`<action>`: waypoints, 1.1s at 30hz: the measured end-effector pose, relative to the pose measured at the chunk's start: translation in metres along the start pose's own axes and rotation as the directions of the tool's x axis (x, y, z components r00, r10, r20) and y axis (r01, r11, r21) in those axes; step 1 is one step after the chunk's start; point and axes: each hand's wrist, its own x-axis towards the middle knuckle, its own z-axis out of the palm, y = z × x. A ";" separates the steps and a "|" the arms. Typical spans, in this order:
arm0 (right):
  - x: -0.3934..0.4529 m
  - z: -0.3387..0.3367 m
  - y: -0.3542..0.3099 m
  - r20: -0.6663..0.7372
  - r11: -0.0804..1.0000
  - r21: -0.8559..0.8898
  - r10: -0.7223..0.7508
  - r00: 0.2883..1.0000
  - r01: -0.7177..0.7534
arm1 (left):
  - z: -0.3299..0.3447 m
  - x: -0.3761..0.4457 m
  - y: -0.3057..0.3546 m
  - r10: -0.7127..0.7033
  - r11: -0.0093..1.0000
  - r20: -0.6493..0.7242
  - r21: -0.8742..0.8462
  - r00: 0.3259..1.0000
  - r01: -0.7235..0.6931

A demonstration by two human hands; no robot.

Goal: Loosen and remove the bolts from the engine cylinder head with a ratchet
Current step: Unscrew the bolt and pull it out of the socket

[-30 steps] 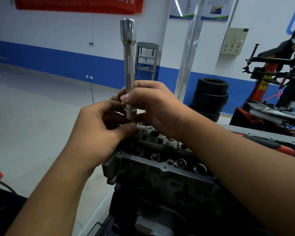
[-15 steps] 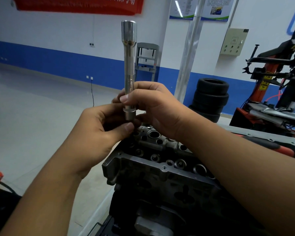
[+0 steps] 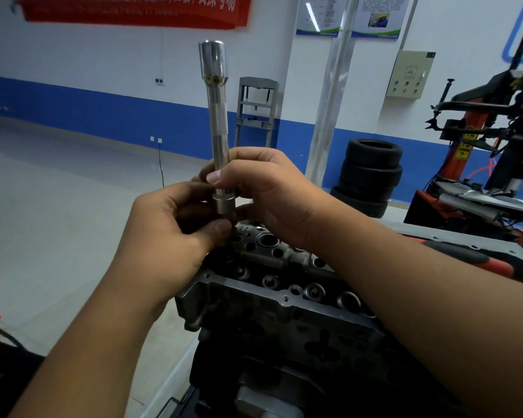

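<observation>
Steel extension bar [image 3: 218,128] standing upright just above the far end of the cylinder head [image 3: 272,285], wide cup end up, small socket [image 3: 224,204] at the bottom. Right hand [image 3: 263,191] gripping the lower shaft, thumb lying across it. Left hand [image 3: 169,230] pinching something at the socket's lower end; too hidden to tell what. Cylinder head sitting low center, bores showing. Tire stack [image 3: 369,176] standing near the blue-striped wall behind; red tire machine [image 3: 477,140] sitting far right.
</observation>
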 end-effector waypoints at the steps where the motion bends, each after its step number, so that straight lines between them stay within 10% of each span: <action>1: 0.000 0.000 0.000 -0.003 1.000 -0.005 -0.002 1.000 0.002 | 0.001 0.000 0.001 -0.003 1.000 -0.040 0.001 0.999 0.003; 7: 0.000 0.001 0.000 -0.008 1.000 -0.025 0.007 1.000 -0.007 | -0.004 -0.001 0.003 -0.002 0.998 0.118 -0.056 0.993 0.009; 13: 0.001 0.001 0.000 -0.011 1.000 -0.026 0.003 1.000 -0.003 | 0.001 -0.001 -0.002 -0.009 0.998 -0.079 0.064 0.997 0.014; 17: 0.001 0.001 0.000 -0.018 0.999 -0.041 0.008 1.000 -0.009 | -0.007 0.000 -0.002 -0.005 1.000 0.193 -0.024 0.981 0.010; 23: 0.001 0.002 0.000 -0.012 1.000 -0.027 0.008 1.000 -0.008 | 0.003 -0.002 -0.004 -0.010 0.998 -0.047 0.069 0.999 0.013; 28: 0.000 0.001 -0.002 -0.028 0.999 -0.042 0.014 1.000 -0.015 | -0.010 -0.001 -0.005 -0.060 0.998 0.197 0.041 0.979 0.053; 33: 0.001 0.001 0.000 -0.013 1.000 -0.011 0.013 1.000 -0.013 | 0.002 -0.004 -0.001 -0.061 0.993 -0.036 0.103 0.997 0.065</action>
